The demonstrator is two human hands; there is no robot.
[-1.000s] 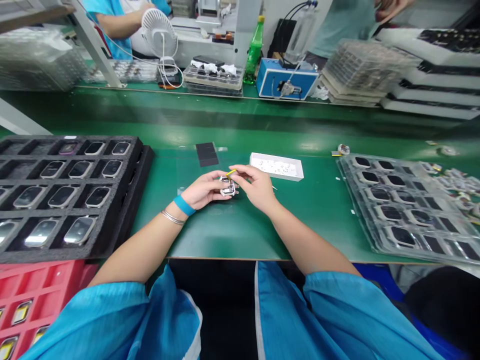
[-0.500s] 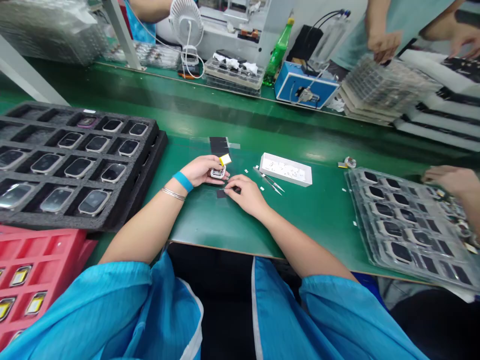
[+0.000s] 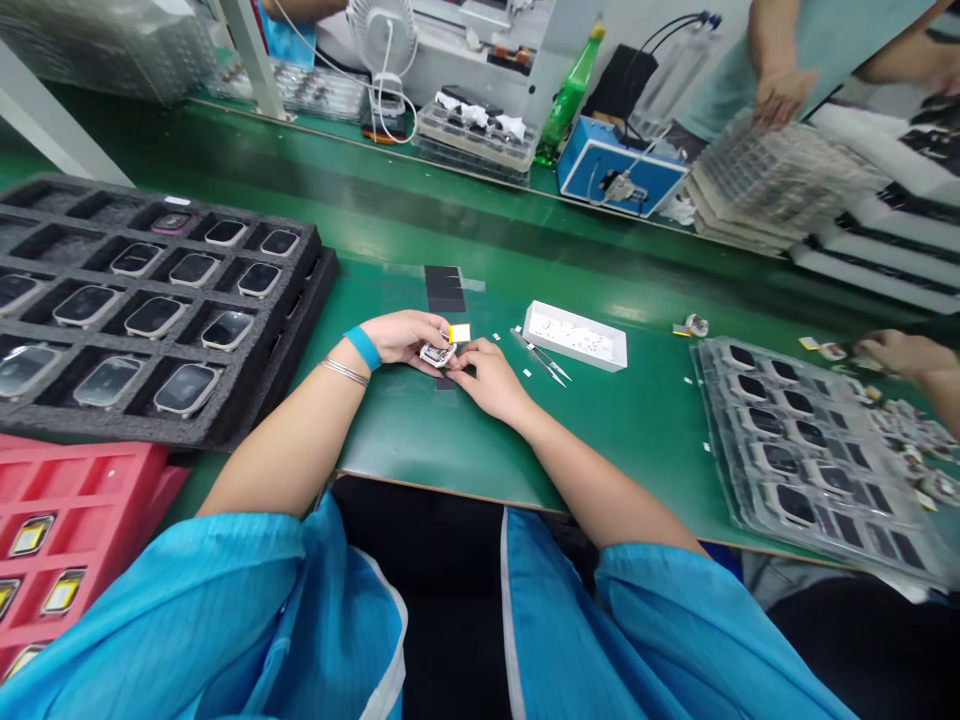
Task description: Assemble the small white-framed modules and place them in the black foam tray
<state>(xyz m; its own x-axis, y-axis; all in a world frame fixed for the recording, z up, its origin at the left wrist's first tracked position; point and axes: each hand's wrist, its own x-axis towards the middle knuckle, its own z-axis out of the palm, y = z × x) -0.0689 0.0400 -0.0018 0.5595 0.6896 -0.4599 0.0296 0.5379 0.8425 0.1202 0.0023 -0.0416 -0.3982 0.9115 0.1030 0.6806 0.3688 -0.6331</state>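
Note:
My left hand (image 3: 409,340) is closed around a small white watch case (image 3: 437,354), its open inside facing up. A yellow-edged battery (image 3: 460,333) sticks up beside the case, near my left fingertips. My right hand (image 3: 487,378) is at the right edge of the case with its fingertips pinched together; what they hold, if anything, is too small to tell. Below the hands, a black adhesive piece (image 3: 445,384) lies partly hidden on the green table. Beyond them lies a larger black adhesive sheet (image 3: 445,289) on clear film.
Tweezers (image 3: 544,360) lie beside a white box (image 3: 577,335) of tiny pieces. A black foam tray (image 3: 97,330) of watches and a red tray (image 3: 82,520) are at left. At right, a co-worker's hand (image 3: 904,352) is near a clear tray (image 3: 720,440).
My right hand has moved up from the black adhesive piece to the watch case. The case and battery have tilted in my left hand. The view has shifted slightly.

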